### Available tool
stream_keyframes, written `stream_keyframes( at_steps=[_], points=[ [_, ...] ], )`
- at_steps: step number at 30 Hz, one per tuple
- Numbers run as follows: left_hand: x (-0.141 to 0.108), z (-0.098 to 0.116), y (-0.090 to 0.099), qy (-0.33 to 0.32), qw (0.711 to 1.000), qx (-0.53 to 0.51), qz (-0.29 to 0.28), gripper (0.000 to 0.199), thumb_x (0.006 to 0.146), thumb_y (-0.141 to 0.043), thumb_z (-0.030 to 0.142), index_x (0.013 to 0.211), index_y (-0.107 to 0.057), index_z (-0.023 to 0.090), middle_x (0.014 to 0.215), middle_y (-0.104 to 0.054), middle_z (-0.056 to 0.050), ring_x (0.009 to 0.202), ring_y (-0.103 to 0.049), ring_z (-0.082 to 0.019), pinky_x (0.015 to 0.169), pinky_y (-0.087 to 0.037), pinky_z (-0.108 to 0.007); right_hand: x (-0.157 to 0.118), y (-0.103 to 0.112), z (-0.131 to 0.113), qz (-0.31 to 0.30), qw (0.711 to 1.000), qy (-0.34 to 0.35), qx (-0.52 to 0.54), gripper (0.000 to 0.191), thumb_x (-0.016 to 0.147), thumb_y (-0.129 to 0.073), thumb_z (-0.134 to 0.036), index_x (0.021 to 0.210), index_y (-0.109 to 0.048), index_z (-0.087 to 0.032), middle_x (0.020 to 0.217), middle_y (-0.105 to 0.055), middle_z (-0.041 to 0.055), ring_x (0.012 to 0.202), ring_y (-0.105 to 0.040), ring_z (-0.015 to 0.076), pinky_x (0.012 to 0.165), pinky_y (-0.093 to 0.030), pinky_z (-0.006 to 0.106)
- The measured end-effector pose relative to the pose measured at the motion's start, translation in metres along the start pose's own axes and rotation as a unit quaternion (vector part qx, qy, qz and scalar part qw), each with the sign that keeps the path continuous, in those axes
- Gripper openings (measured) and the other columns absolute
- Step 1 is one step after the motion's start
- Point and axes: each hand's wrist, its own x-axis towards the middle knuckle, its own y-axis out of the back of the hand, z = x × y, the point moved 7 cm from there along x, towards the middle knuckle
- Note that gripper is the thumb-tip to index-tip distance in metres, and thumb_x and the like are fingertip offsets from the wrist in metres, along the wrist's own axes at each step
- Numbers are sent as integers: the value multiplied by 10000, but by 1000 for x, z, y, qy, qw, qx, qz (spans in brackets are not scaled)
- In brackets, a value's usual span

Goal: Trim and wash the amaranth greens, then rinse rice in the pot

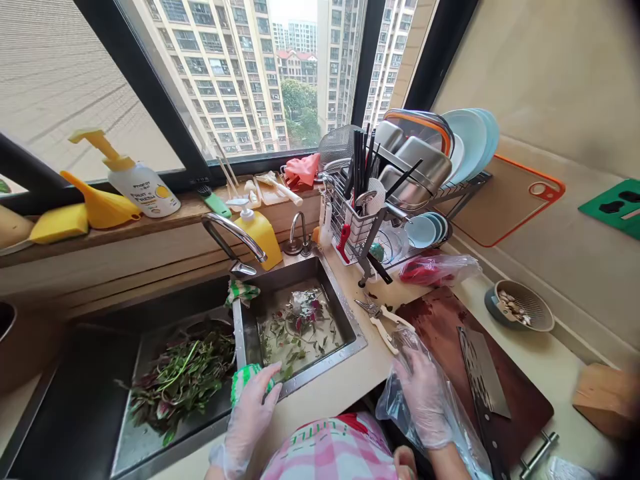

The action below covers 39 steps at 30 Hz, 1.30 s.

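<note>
My left hand (251, 412), in a clear plastic glove, is at the front edge of the sink, fingers apart, beside a green-and-white striped cloth (245, 381). My right hand (424, 399), gloved too, rests on a clear plastic bag (395, 407) at the front of the counter; its fingers curl down over the bag near white-handled scissors (384, 333). Dark leafy greens (193, 373) are heaped in the left basin. Loose leaves float in water (300, 327) in the right basin. A cleaver (483, 373) lies on the brown cutting board (525, 400).
A faucet (235, 233) arches over the sink behind a yellow soap bottle (260, 239). The dish rack (367, 233) holds plates, pans and chopsticks. A strainer bowl (520, 305) with pale pieces stands at right, and a wooden block (600, 400) is nearer the front.
</note>
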Motion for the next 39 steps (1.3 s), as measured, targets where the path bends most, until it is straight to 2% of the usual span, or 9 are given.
stream_keyframes(
  at_steps=[4, 9, 14, 18, 23, 28, 32, 34, 39],
  points=[
    [0, -3, -6, -1, 999, 2, -34, 365, 781, -514, 380, 1068, -696, 247, 1166, -714, -73, 1117, -635, -272, 1038, -430, -521, -12, 16, 49, -51, 983, -74, -158, 256, 853, -511, -375, 971, -667, -209, 938, -699, 135, 854, -650, 287, 697, -457, 357],
    [4, 7, -12, -15, 998, -2, -64, 373, 801, -504, 371, 1093, -691, 235, 1203, -698, -81, 1144, -624, -254, 1054, -437, -475, -12, 22, 77, -107, 978, -139, -113, 262, 908, -424, -366, 814, -634, -240, 908, -712, 79, 761, -655, 226, 617, -419, 308],
    [1, 15, -19, -7, 998, -9, -68, 367, 793, -512, 357, 1086, -700, 242, 1208, -697, -74, 1146, -624, -254, 1055, -444, -465, 43, 21, 10, -53, 993, 22, -102, 463, 813, -608, -429, 1186, -581, -157, 1183, -649, 144, 1104, -577, 270, 931, -410, 350],
    [-2, 26, -31, -7, 995, -34, -93, 387, 792, -513, 374, 1098, -702, 232, 1205, -696, -87, 1143, -627, -260, 1050, -456, -436, 94, -20, -42, -105, 969, 81, -209, 747, 673, -757, -363, 1327, -488, -118, 1276, -583, 211, 1214, -492, 341, 1042, -299, 461],
    [5, 56, -55, 22, 983, -119, -137, 375, 785, -538, 333, 1112, -686, 225, 1180, -702, -91, 1108, -641, -246, 1031, -468, -401, 121, -45, -61, -154, 949, 71, -265, 482, 719, -693, -260, 1153, -576, -86, 1026, -659, 214, 1017, -598, 350, 922, -371, 460],
    [23, 99, -100, 75, 920, -314, -223, 533, 751, -653, 428, 1215, -611, 171, 1248, -659, -143, 1151, -615, -273, 998, -491, -407, 67, -40, -119, -162, 969, 100, -155, 329, 768, -604, -206, 1088, -590, -134, 967, -657, 172, 913, -622, 298, 788, -440, 374],
    [36, 99, -111, 178, 838, -496, -139, 480, 845, -533, 576, 1104, -633, 184, 1261, -652, -128, 1153, -619, -273, 952, -529, -404, 19, -60, -166, -225, 954, 170, 101, 472, 787, -591, -315, 1237, -538, -184, 1065, -660, 117, 980, -614, 259, 860, -461, 347],
    [33, 77, -108, 268, 800, -530, -80, 380, 874, -533, 533, 977, -635, 182, 1112, -715, -112, 1017, -685, -253, 899, -559, -391, 34, -68, -148, -191, 957, 136, 171, 574, 810, -561, -348, 1347, -464, -171, 1217, -611, 136, 1126, -567, 266, 946, -439, 359],
    [12, 27, -84, 410, 700, -585, 20, 123, 917, -564, 287, 895, -609, 174, 856, -742, -52, 737, -724, -186, 815, -595, -372, 127, -82, -42, 23, 985, -129, 115, 616, 796, -556, -368, 1291, -509, -4, 1293, -504, 317, 1274, -411, 427, 1027, -332, 557]
  ],
)
